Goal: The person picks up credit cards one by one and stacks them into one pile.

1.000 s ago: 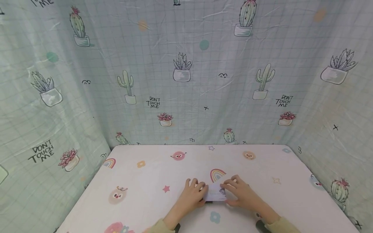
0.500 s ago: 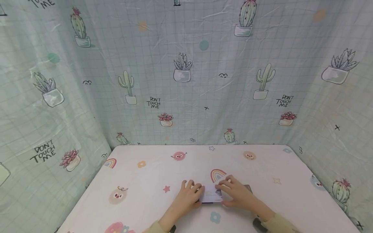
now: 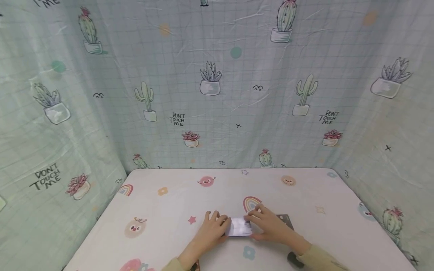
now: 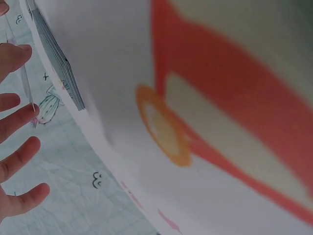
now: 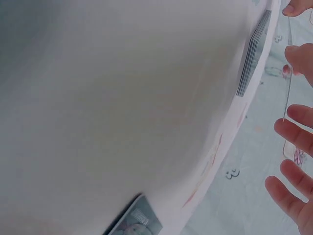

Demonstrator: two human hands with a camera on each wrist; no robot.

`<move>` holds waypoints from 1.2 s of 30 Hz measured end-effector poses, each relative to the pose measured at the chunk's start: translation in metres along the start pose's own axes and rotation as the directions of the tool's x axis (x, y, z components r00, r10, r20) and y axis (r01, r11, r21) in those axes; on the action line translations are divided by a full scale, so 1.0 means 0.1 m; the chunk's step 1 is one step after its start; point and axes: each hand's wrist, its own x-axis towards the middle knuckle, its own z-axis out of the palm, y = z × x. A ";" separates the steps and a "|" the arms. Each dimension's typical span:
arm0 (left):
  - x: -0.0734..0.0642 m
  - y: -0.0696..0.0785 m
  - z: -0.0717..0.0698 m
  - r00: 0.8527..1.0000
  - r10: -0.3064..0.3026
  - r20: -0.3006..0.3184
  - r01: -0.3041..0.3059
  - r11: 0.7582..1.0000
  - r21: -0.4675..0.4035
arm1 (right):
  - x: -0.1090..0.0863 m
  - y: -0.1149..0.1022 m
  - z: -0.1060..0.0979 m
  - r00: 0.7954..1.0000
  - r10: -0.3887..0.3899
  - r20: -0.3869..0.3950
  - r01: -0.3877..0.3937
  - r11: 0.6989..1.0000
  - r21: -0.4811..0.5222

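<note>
In the head view my left hand and right hand pinch opposite ends of a thin glossy card. Its face looks pale, with a bright reflection. Seen edge-on in the left wrist view, the card looks almost clear; left thumb and fingers touch its side. The right wrist view shows right fingertips along the card's other edge. Below it, apart from it, a stack of cards rests on the table. The two lowest visible fingers of each hand are spread away from the card.
A dark card or small pile lies right of the hands, partly hidden by the right hand; its printed top shows in the right wrist view. The patterned white table is surrounded by hanging cactus-print cloth.
Both hands and the held card have shifted left together. More of the dark card at the right is uncovered. The held card's face has turned brighter with reflected light.
</note>
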 end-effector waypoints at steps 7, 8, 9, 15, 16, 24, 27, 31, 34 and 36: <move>-0.04 -0.06 0.02 1.000 -0.001 0.013 0.000 1.000 0.017 | 0.05 -0.04 0.04 0.998 0.028 0.048 -0.028 1.000 -0.002; -0.04 -0.07 0.02 1.000 0.000 0.020 0.000 1.000 0.013 | 0.05 -0.04 0.04 0.998 0.030 0.054 -0.030 1.000 0.000; -0.05 -0.08 0.03 1.000 0.001 0.027 -0.001 1.000 0.009 | 0.06 -0.05 0.05 0.998 0.031 0.058 -0.031 1.000 0.000; -0.06 -0.14 0.05 1.000 0.020 0.020 -0.020 1.000 0.004 | 0.10 -0.06 0.06 0.998 0.024 0.055 -0.024 1.000 -0.003; -0.06 -0.15 0.05 1.000 0.025 0.013 -0.025 1.000 0.004 | 0.11 -0.06 0.05 0.998 0.026 0.060 -0.026 1.000 -0.002; -0.05 -0.22 0.08 0.998 0.053 0.034 -0.053 0.999 0.008 | 0.15 -0.09 0.05 0.987 0.060 0.146 -0.062 0.998 0.006; -0.05 -0.23 0.09 0.996 0.054 0.067 -0.055 0.998 0.005 | 0.17 -0.10 0.05 0.985 0.062 0.162 -0.063 0.998 0.002; -0.05 -0.23 0.10 0.994 0.067 0.081 -0.069 0.997 0.020 | 0.18 -0.10 0.07 0.981 0.067 0.184 -0.067 0.998 -0.007; -0.04 -0.23 0.10 0.993 0.081 0.082 -0.084 0.996 0.031 | 0.18 -0.11 0.09 0.977 0.071 0.203 -0.069 0.998 -0.015; -0.04 -0.23 0.10 0.993 0.090 0.081 -0.093 0.995 0.035 | 0.18 -0.11 0.11 0.972 0.077 0.221 -0.074 0.997 -0.022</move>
